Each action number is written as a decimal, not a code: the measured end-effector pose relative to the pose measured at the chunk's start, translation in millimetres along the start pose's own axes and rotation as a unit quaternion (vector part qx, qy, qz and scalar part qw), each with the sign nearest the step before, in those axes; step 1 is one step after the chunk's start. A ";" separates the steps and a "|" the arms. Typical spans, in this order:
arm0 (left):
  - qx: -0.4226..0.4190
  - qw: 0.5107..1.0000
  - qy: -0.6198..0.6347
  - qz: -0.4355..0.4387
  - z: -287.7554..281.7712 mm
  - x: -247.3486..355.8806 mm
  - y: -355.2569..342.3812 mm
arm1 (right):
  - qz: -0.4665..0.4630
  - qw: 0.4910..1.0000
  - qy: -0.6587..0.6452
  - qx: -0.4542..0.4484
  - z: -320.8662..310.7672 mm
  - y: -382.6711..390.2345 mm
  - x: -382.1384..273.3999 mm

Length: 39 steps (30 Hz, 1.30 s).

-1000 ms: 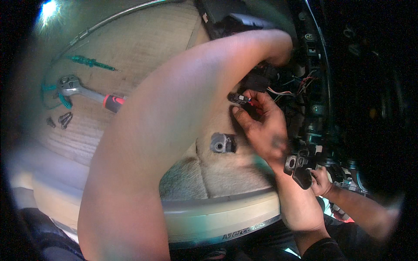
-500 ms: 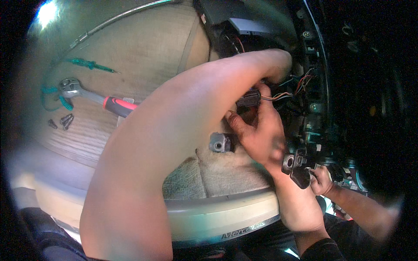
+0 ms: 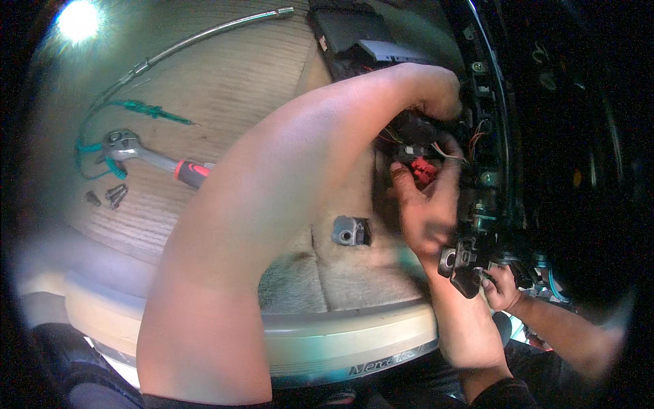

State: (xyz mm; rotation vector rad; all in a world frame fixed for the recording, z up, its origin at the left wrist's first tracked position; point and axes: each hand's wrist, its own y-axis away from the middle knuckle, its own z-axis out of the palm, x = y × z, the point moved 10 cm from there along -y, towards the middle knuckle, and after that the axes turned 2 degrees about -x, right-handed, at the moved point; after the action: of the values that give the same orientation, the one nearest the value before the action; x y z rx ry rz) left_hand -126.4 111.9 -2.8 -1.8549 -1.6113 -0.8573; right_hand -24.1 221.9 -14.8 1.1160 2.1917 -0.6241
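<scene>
My left hand (image 3: 441,97) arches over from the left and bends down into a dark gap among wiring; its fingers are hidden. Just below it, my right hand (image 3: 430,211) has its thumb and fingers around a wire connector (image 3: 424,170) with a red face and a dark body. Thin pale wires (image 3: 449,155) run beside the fingers. Black parts (image 3: 415,126) sit between both hands, too dark to name. A metal bracket (image 3: 466,267) with a round hole stands near my right wrist.
Another person's hand (image 3: 501,288) touches the bracket from the right. On the ribbed beige carpet lie a ratchet wrench (image 3: 153,157), a green screwdriver-like tester (image 3: 157,112), bolts (image 3: 117,196) and a metal tube (image 3: 211,31). A door sill (image 3: 327,337) runs along the front; dark bodywork rises right.
My right hand has turned and shifted right, so the connector's red face now shows where a black side showed before. My left hand has moved slightly. The whole view has shifted a little.
</scene>
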 end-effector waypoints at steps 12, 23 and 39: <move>0.043 0.999 -0.007 -0.031 -2.8 -13.9 -5.1 | 0.040 0.980 0.181 -0.065 13.2 -0.1 39.8; -0.046 0.994 -0.044 0.083 20.8 14.6 -4.8 | -0.033 0.991 0.116 0.054 -1.6 -3.7 40.6; 0.218 0.970 -0.074 0.073 -4.9 10.6 -0.7 | 0.033 0.988 0.122 -0.093 10.1 -1.9 18.2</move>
State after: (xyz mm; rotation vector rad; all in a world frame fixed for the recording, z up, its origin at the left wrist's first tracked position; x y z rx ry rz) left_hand -126.8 115.2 8.4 -1.7195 -1.5712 -0.2746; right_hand -31.3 224.5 -34.3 1.2130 2.3487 -0.2588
